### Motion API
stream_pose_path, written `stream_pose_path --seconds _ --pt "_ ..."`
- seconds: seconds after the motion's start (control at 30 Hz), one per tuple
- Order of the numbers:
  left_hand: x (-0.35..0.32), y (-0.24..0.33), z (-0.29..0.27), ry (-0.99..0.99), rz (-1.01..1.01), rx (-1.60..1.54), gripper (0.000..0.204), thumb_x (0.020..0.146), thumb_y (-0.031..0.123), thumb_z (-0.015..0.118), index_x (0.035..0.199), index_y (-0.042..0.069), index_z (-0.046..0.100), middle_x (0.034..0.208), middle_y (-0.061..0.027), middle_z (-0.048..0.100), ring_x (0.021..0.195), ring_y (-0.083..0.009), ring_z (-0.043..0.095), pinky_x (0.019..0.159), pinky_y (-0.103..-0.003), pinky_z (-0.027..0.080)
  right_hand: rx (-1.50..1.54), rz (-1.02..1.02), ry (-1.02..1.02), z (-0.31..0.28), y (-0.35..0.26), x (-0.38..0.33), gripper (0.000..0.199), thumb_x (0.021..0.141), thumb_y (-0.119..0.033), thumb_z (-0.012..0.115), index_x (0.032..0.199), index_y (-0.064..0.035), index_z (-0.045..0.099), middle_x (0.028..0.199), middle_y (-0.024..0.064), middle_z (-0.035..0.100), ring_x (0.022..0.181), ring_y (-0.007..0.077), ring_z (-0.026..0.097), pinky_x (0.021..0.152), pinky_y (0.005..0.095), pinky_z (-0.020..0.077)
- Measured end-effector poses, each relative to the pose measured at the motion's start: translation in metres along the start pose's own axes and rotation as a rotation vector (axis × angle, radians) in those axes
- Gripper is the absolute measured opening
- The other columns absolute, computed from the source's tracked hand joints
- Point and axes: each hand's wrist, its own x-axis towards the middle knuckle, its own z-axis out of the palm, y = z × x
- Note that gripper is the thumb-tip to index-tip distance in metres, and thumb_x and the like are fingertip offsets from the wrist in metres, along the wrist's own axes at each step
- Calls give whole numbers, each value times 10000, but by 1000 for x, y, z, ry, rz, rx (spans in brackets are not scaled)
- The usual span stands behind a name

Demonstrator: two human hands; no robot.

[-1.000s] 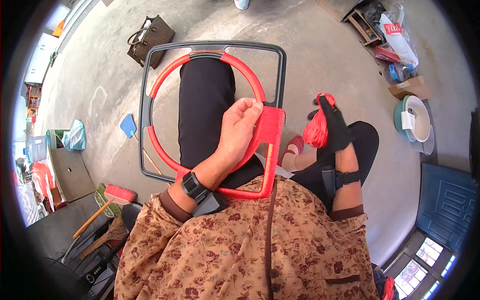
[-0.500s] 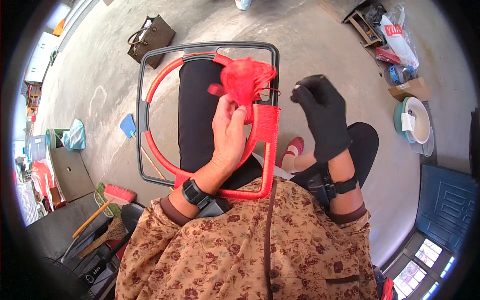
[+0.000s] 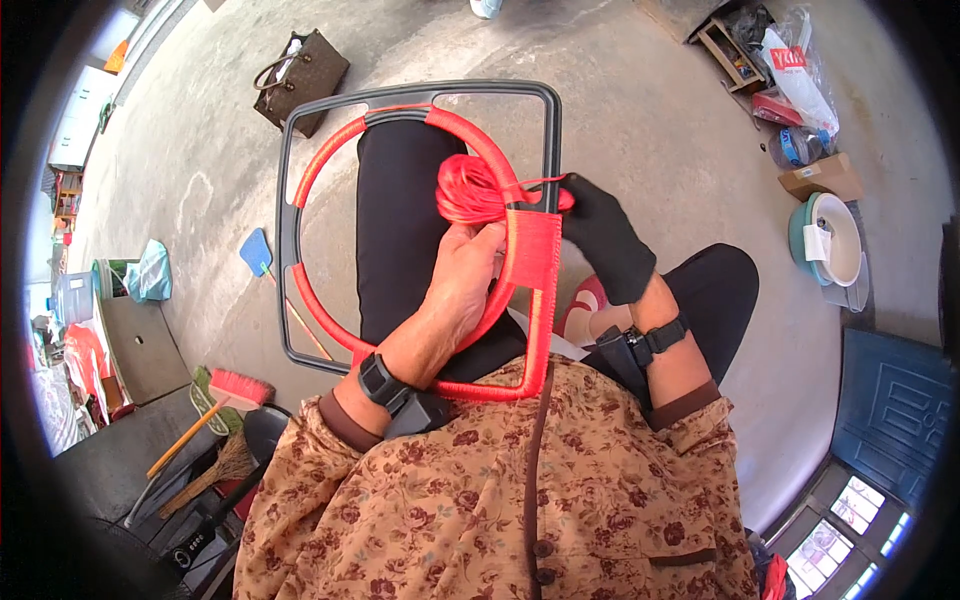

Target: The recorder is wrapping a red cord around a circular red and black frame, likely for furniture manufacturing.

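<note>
Having sunk since the earlier frame, the red bundle (image 3: 468, 190) is showing inside the wrapped ring (image 3: 471, 133) — axis running nine-to-three, twelve o'clock from the nearer left hand (image 3: 463, 275), ten from the gloved right hand (image 3: 606, 242). Both are curling; their grasp I cannot tell.

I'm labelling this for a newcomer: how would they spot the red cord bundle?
Find the squarish black-and-red frame over the lap, then the red-wrapped ring within it. The cord bundle shows by the ring's right side, above the bare left hand. Unlike the ring, it's a rounded clump.
</note>
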Motion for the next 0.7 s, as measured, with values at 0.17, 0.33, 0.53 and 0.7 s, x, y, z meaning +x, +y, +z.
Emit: stream_pose_path --seconds 0.17,0.33,0.53,0.7 --pt "5 -2 -10 1 20 -38 214 964 158 493 1117 11 517 926 -57 649 784 -113 637 686 -263 533 -197 -225 714 -28 64 -28 206 869 -155 596 1014 -10 585 897 38 614 834 153 602 735 265 488" --pt "0 3 2 -40 148 -18 207 958 147 531 1115 15 515 928 -45 647 788 -94 632 695 -245 532 148 -174 606 -43 52 -58 205 877 -157 587 1023 -13 583 900 40 615 825 148 600 728 260 485" --pt "3 -1 -3 -39 141 -19 162 953 115 539 1077 10 533 907 -54 654 774 -104 641 692 -253 539 686 -119 437 -56 23 -79 205 888 -160 574 1035 -17 581 905 42 617 812 140 596 716 253 481" --pt "3 -2 -1 -78 121 2 148 948 120 550 1062 25 554 944 -57 660 807 -104 651 729 -249 553 689 95 143 -6 -15 -42 262 897 -179 577 1103 -18 587 845 36 627 720 118 577 665 253 465"
